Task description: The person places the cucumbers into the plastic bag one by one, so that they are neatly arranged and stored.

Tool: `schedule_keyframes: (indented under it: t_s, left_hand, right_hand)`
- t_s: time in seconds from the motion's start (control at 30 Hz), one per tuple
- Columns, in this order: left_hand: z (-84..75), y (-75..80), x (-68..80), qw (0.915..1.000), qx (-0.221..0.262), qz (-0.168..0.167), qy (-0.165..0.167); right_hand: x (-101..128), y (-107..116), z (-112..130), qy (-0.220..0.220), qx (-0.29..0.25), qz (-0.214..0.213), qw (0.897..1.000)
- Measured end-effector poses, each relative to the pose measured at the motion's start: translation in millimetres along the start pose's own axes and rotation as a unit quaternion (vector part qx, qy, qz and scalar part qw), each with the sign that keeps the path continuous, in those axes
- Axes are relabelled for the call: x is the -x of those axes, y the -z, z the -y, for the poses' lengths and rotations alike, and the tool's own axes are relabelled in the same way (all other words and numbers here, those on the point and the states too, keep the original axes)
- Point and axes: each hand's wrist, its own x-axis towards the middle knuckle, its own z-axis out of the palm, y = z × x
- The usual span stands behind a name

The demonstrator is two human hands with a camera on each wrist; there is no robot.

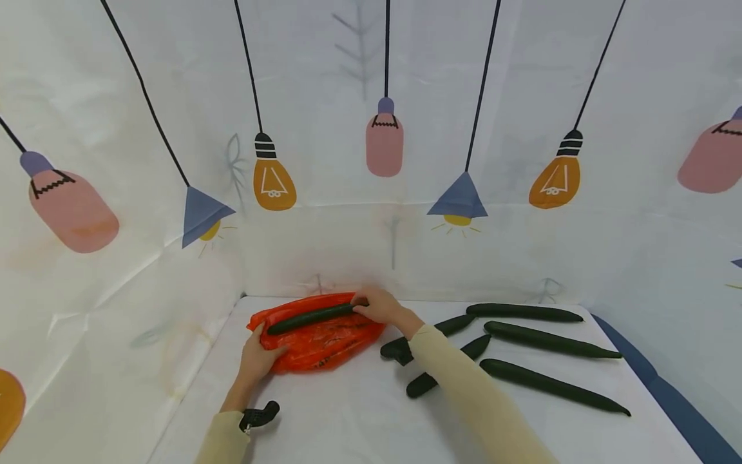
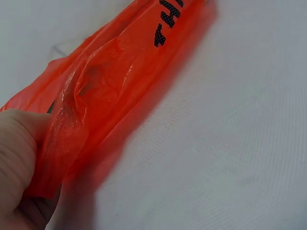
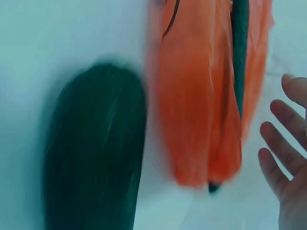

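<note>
Toward the back left of the white flat-topped bench (image 1: 348, 419), a crumpled, shiny red-orange plastic bag (image 1: 342, 333) with black print lies on its side; a long, slim, dark-green cucumber (image 1: 313, 318) lies lengthwise among its folds; the person's left hand (image 1: 257, 354) pinches the bag's left edge between thumb and fingers; the right hand (image 1: 379, 305) is at the cucumber's right end, its fingers spread and holding nothing in the right wrist view; three more dark-green cucumbers (image 1: 553, 338) lie to the right, well apart from the bag, and others show partly behind the cream right sleeve (image 1: 475, 393).
</note>
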Motion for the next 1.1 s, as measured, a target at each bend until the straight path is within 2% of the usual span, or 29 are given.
schedule_keyframes:
  t_s: [0.17, 0.27, 0.4, 0.47, 0.57, 0.7, 0.83, 0.93, 1.03, 1.1]
  left_hand:
    - [2.9, 1.2, 1.7, 0.9991, 0.039, -0.018, 0.002]
    - [2.1, 2.4, 3.2, 0.9970, 0.067, -0.033, 0.019]
    - [-5.9, 6.5, 2.8, 0.9920, 0.113, -0.047, 0.031]
    - [-11.5, 9.5, 3.4, 0.9874, 0.146, -0.040, 0.045]
    - [-17.8, 13.8, 2.4, 0.9759, 0.202, -0.022, 0.079]
    - [-18.0, 15.4, -1.0, 0.9673, 0.227, -0.008, 0.113]
    - [-18.0, 19.2, -6.5, 0.9646, 0.234, -0.012, 0.120]
    - [-16.9, 18.6, -7.1, 0.9562, 0.265, -0.020, 0.122]
    - [-13.9, 15.6, -4.8, 0.9645, 0.246, -0.011, 0.094]
    - [-11.7, 12.8, -1.7, 0.9734, 0.217, 0.003, 0.072]
  right_hand:
    - [39.9, 28.4, -9.2, 0.005, -0.007, 0.022, 1.000]
    - [66.8, 41.5, -17.1, 0.005, 0.005, 0.045, 0.999]
    - [101.5, 58.3, -23.4, -0.024, 0.009, 0.074, 0.997]
    - [117.5, 64.4, -25.7, -0.040, 0.003, 0.085, 0.996]
    - [140.5, 66.9, -31.9, -0.055, -0.021, 0.092, 0.994]
    - [166.4, 66.2, -38.6, -0.068, -0.056, 0.086, 0.992]
    - [179.4, 65.1, -40.0, -0.074, -0.067, 0.074, 0.992]
    - [187.3, 59.2, -45.0, -0.083, -0.074, 0.070, 0.991]
    - [195.8, 51.2, -52.9, -0.091, -0.085, 0.065, 0.990]
    - [202.5, 47.1, -57.0, -0.095, -0.093, 0.065, 0.989]
